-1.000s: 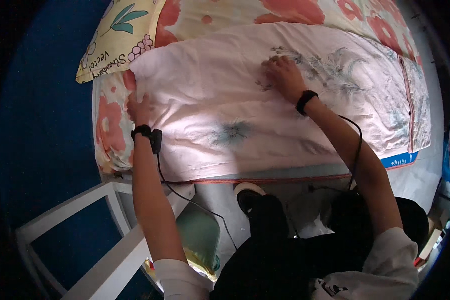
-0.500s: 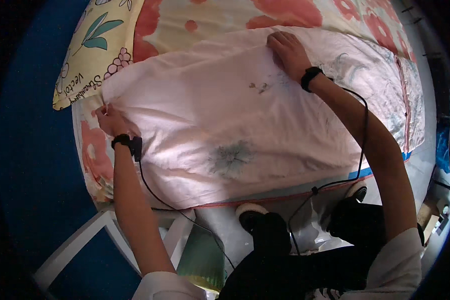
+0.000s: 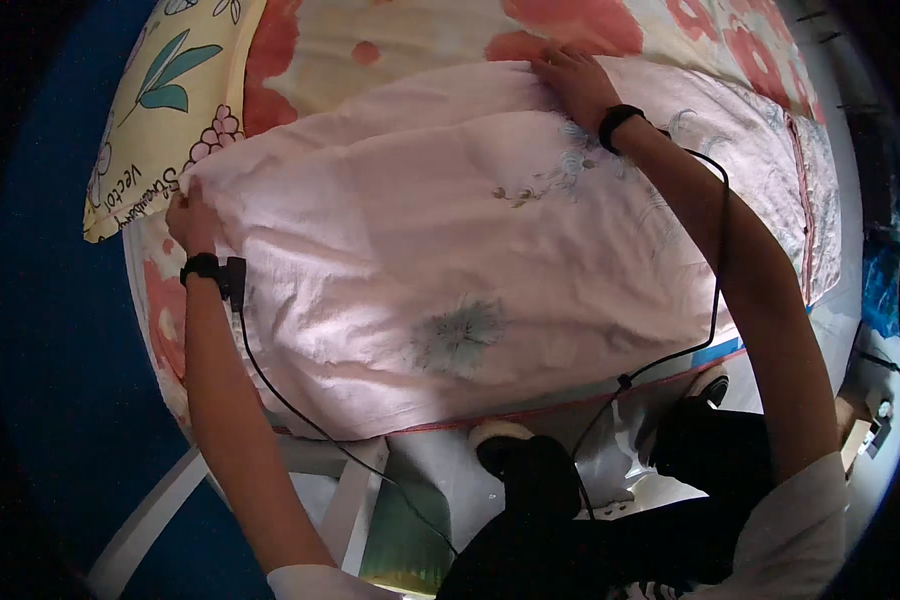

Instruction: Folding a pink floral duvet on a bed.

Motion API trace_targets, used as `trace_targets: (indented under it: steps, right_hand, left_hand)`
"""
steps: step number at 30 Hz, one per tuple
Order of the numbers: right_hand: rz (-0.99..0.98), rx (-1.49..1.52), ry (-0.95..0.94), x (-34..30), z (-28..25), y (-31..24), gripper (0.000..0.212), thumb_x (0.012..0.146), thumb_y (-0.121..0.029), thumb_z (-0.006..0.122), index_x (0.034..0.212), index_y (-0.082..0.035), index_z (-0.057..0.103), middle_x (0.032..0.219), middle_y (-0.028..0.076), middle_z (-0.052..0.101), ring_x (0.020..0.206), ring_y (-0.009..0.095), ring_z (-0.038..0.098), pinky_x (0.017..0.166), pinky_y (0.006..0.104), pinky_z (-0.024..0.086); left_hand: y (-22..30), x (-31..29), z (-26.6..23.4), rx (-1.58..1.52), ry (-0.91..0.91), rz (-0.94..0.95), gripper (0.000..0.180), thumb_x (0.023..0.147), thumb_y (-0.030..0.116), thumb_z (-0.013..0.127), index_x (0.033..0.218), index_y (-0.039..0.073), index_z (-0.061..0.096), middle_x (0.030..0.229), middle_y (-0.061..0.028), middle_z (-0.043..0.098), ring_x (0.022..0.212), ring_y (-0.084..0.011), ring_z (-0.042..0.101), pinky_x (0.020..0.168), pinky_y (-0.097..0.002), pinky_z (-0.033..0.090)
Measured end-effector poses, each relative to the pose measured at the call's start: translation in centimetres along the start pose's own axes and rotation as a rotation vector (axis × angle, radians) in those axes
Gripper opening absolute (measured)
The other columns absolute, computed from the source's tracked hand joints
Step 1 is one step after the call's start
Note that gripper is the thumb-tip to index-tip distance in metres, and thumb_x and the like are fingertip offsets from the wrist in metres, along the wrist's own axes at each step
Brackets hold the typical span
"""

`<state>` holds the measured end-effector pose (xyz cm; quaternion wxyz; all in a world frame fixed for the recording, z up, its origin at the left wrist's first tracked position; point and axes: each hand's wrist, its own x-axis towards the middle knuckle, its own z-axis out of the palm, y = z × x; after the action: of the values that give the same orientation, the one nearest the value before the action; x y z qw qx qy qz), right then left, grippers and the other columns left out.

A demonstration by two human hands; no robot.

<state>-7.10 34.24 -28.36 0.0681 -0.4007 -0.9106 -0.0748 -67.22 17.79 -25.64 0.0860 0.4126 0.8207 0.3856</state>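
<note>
A thin pink quilt (image 3: 370, 240) with a grey-green flower print lies spread across the bed, creased along its left side. My left hand (image 3: 192, 222) pinches its far left corner, beside the yellow pillow. At the far edge of the quilt, right of the middle, rests my right hand (image 3: 580, 88), its fingers stretched over the edge. Both wrists wear black bands, each with a cable running from it.
A yellow fruit-print pillow (image 3: 165, 110) lies at the far left on a red-flowered sheet (image 3: 410, 35). A white frame (image 3: 155, 520) stands by the near left bed corner, beside a green bin (image 3: 405, 530). My legs and shoes are at the near bed edge.
My left hand has moved left and slightly away from me, drawing the quilt corner toward the pillow. My right hand has shifted slightly toward the quilt's far edge.
</note>
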Motion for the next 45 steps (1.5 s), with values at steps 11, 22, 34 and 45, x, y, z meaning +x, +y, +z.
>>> trace_targets:
  steps: [11,22,34,45]
  right_hand:
    - [0.385,0.354,-0.033,5.5,0.3,1.8,0.031,0.102,-0.018,0.040,0.123,-0.003,0.059,0.126,0.018,0.060,0.117,0.033,0.055,0.104,0.0419,0.039]
    - [0.126,0.077,0.003,-2.9,-1.6,10.4,0.024,0.099,-0.021,0.048,0.110,-0.003,0.059,0.112,0.019,0.062,0.101,0.039,0.060,0.089,0.0479,0.048]
    - [0.239,0.079,0.130,-14.6,-3.2,19.9,0.017,0.095,-0.019,0.055,0.101,-0.004,0.060,0.103,0.014,0.063,0.100,0.035,0.060,0.089,0.0439,0.047]
    - [0.528,0.143,0.247,-12.7,-2.2,21.3,0.011,0.093,-0.013,0.055,0.100,-0.005,0.057,0.099,0.018,0.062,0.095,0.041,0.060,0.080,0.0471,0.049]
  left_hand:
    - [1.2,2.2,1.9,-0.128,0.388,-0.111,0.047,0.092,0.041,0.061,0.095,-0.006,0.063,0.086,-0.0189,0.067,0.074,-0.0331,0.060,0.073,-0.0423,0.048]
    - [-2.0,-3.1,-0.7,-0.221,-0.073,-0.266,0.053,0.091,0.045,0.069,0.107,-0.003,0.051,0.085,-0.0058,0.061,0.076,-0.0134,0.058,0.067,-0.0267,0.049]
    - [-7.4,-4.8,2.3,-0.176,0.044,-0.219,0.038,0.100,0.033,0.058,0.118,0.003,0.045,0.097,-0.0110,0.061,0.085,-0.0217,0.058,0.073,-0.0335,0.048]
    - [-12.2,-3.2,7.8,-0.003,0.058,-0.358,0.050,0.095,0.046,0.060,0.113,-0.001,0.054,0.099,-0.0157,0.063,0.086,-0.0241,0.063,0.071,-0.0391,0.051]
